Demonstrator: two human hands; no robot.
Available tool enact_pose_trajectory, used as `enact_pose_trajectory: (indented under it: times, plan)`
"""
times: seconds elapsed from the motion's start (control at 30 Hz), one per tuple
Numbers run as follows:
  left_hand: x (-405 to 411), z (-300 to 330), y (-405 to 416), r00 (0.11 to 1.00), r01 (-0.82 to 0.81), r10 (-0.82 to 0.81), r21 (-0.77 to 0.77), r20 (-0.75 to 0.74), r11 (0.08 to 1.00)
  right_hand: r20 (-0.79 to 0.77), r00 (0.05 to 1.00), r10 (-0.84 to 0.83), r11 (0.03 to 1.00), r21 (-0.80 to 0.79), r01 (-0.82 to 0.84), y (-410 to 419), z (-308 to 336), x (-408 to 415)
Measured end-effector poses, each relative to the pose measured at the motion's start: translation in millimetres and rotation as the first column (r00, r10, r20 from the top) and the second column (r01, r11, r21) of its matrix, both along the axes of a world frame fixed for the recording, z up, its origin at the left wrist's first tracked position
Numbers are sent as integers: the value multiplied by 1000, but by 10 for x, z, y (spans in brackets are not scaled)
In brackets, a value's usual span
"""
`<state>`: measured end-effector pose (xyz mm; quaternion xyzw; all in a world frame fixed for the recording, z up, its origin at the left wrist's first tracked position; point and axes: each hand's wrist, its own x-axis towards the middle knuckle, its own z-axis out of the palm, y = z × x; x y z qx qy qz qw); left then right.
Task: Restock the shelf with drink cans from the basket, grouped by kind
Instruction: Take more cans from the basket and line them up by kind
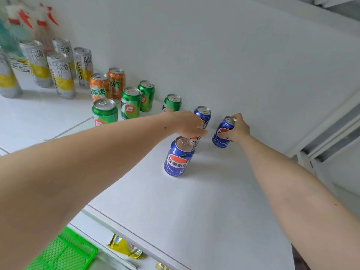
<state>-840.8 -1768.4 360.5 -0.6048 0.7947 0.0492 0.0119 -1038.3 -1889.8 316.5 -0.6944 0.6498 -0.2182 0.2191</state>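
Note:
Blue cola cans stand on the white shelf [214, 191]. My right hand [236, 128] grips one blue can [222, 136] at the right, upright on the shelf. My left hand [188, 123] closes over the top of another blue can [195, 140], mostly hidden under my fingers. A third blue can [178, 156] stands in front, untouched, and one more blue can [203, 113] stands behind my left hand. Green cans [130, 103] and orange cans [100, 86] are grouped further left. A corner of the green basket [64, 252] shows at the bottom left.
Tall silver-and-yellow cans [60, 75] stand at the far left, with spray bottles [41, 24] behind them. The white back wall rises just behind the cans. Yellow snack packets [124, 248] lie on a lower shelf. A white shelf frame [321, 137] runs along the right.

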Motion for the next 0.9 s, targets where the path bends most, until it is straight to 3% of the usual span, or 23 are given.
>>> enact_pose_trajectory:
  times: [0.47, 0.9]
  plan:
    - [-24, 11, 119, 995, -33, 33, 3, -97, 999, -79, 996, -47, 997, 56, 52, 78, 142, 55]
    - [654, 315, 819, 965, -115, 115, 14, -237, 993, -1, 994, 107, 972, -208, -105, 865, 942, 694]
